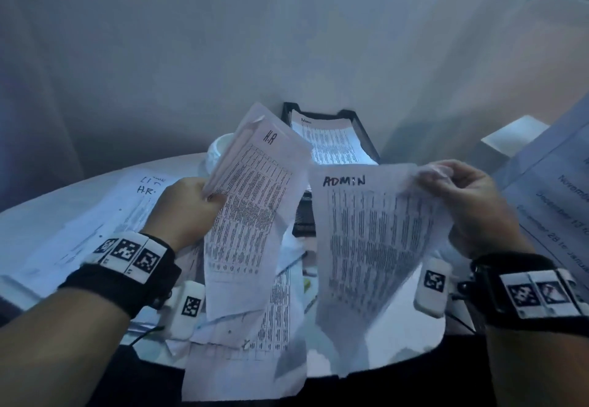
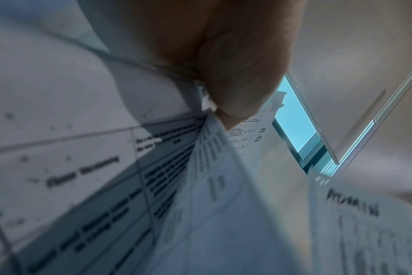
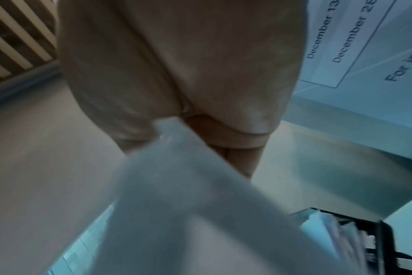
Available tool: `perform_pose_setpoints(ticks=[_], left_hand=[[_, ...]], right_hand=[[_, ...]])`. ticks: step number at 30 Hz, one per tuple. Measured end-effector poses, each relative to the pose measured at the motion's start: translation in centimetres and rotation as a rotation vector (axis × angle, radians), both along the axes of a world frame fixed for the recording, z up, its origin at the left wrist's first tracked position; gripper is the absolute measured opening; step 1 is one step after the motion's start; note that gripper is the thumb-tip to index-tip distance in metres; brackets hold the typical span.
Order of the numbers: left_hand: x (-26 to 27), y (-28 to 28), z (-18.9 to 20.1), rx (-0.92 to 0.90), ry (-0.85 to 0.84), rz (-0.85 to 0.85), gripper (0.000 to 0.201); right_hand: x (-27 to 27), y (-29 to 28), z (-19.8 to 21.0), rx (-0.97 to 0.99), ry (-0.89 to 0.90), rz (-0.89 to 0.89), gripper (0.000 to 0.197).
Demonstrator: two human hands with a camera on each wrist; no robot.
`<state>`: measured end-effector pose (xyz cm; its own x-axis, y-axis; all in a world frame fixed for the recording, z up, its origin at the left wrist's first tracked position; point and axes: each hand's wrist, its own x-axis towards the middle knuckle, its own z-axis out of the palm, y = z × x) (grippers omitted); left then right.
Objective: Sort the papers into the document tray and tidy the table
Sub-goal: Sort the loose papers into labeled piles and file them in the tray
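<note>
Two hands (image 1: 188, 209) (image 1: 471, 202), 2 held sheets (image 1: 251, 202) (image 1: 376, 240).

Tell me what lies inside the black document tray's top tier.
The black document tray holds a printed sheet headed "Admin", lying on a stack. Sheets beneath it are covered; lower tiers are mostly hidden by held papers.

The papers (image 1: 255, 196) are white with rows of small black print and black letters on top. The tray (image 1: 366, 126) is black. The wrist bands (image 1: 127, 266) are black with black-and-white square patterns.
</note>
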<state>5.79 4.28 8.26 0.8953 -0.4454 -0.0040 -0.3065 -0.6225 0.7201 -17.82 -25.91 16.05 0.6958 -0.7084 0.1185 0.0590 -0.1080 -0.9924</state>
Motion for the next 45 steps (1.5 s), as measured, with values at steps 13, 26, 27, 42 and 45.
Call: perform_pose_setpoints(ticks=[13,26,27,42,45], left_hand=[[-3.9,-0.8,0.8,-0.334,0.341,-0.407,0.047],[-4.1,-1.5,-1.1,-0.258,0.131,-0.353,0.007],[-4.0,-1.4,-1.1,-0.301,0.142,-0.314,0.004],[-4.3,-0.9,-0.3,-0.434,0.192,-0.198,0.022],[-3.4,-0.7,-0.9,-0.348,0.224,-0.173,0.017]], right_hand=[[2.6,2.1,-4.1,0.386,-0.144,-0.095,0.021],[5.4,5.5,-5.2,0.387,-0.243,-0.316,0.014],[5.4,5.7,-5.5,0.349,-0.246,-0.328,0.015],[7.0,10.5,-9.3,0.057,-0.171,-0.157,0.021],[6.8,11.1,-10.3,0.103,-0.228,-0.135,0.024]])
